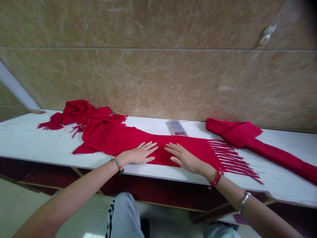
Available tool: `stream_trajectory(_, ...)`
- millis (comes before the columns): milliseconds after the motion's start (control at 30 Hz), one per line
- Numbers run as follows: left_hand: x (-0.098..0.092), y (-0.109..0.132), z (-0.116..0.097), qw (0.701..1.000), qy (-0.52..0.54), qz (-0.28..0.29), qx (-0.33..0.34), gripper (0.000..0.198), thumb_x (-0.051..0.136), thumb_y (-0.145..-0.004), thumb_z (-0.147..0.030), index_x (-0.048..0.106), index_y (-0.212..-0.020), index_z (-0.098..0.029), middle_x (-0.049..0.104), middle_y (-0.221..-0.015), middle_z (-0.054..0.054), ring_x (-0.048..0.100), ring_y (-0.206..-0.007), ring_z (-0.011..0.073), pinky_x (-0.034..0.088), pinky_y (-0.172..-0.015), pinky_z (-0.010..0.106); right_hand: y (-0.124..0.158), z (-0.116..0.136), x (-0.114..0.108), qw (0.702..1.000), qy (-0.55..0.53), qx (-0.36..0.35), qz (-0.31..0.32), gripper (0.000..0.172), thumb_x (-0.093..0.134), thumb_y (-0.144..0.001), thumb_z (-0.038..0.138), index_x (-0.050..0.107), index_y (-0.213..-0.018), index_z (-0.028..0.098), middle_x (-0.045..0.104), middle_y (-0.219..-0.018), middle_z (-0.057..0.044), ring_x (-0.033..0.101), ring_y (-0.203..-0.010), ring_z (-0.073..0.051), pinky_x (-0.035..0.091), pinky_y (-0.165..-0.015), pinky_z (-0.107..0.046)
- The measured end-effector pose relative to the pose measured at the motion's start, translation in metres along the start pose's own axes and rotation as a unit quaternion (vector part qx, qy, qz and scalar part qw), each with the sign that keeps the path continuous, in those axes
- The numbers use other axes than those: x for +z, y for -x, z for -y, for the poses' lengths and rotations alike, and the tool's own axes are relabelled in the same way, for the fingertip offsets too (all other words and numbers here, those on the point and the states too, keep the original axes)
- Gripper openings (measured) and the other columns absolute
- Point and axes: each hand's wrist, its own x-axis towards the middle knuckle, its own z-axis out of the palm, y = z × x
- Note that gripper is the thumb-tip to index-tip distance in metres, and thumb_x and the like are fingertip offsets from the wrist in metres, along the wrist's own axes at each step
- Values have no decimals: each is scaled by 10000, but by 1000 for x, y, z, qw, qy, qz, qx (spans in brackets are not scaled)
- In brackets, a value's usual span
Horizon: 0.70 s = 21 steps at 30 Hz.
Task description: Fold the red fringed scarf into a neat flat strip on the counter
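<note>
Left hand (139, 154) and right hand (182, 157) lying spread on scarf (161, 155), which is running beneath them across lower centre, hands hiding part. Pixelation masking item (177, 128) behind; another scarf (237, 135) extending past right edge.

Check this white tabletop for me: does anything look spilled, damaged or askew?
Nothing looks spilled or damaged. The red scarf under the left hand and right hand lies flat in the middle but rumpled toward the left, and the crumpled red bundle behind that part looks untidy.
</note>
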Motion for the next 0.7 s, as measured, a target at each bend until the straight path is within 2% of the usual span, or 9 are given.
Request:
stream_trajectory(67, -5, -3, 0, 1000, 7, 19, -15, 657, 302, -868, -544, 189, -1393, -166, 113, -1459, 95, 60, -1335, 247, 127, -1050, 444, -11, 5, 4, 999, 28, 39, -24, 543, 317, -902, 423, 270, -1371, 153, 291, -1408, -138, 194, -1313, -243, 212, -1042, -494)
stream_trajectory(200, 1, -10, 2, 997, -5, -27, -69, 708, 251, -861, -589, 133, -1403, -149, 75, -1460, 114, 1, -1336, 261, 79, -1043, 481, -21, 14, 17, 995, 67, 72, 6, 623, 328, -879, 484, 266, -1368, 102, 255, -1415, -153, 187, -1310, -274, 189, -1038, -522)
stream_trajectory(333, 12, -10, 6, 997, -19, -40, -69, 765, 297, -825, -633, 163, -1397, -143, 97, -1458, 124, 17, -1333, 279, 94, -1042, 460, -10, 11, 24, 995, 67, 70, 31, 601, 293, -890, 481, 270, -1367, 117, 269, -1411, -134, 229, -1298, -265, 211, -1031, -518)
stream_trajectory(467, 13, -8, 7, 997, -29, -43, -64, 821, 306, -800, -663, 137, -1401, -130, 92, -1457, 131, 20, -1332, 288, 96, -1041, 454, 2, -2, 20, 995, 52, 73, 39, 659, 271, -873, 543, 238, -1379, 122, 251, -1418, -139, 205, -1305, -271, 208, -1029, -522)
stream_trajectory(633, 12, -9, 7, 996, -39, -42, -61, 845, 283, -796, -677, 113, -1405, -117, 80, -1458, 133, 11, -1331, 290, 92, -1042, 452, -7, 0, 17, 990, 63, 123, -6, 628, 248, -890, 511, 228, -1382, 122, 192, -1436, -146, 132, -1321, -281, 186, -1023, -548)
stream_trajectory(700, 14, -9, 8, 996, -43, -45, -61, 846, 288, -793, -679, 123, -1404, -118, 86, -1458, 133, 19, -1332, 287, 93, -1044, 445, -12, 7, 19, 990, 77, 119, -13, 595, 257, -901, 473, 241, -1378, 118, 197, -1435, -141, 137, -1320, -279, 190, -1024, -544)
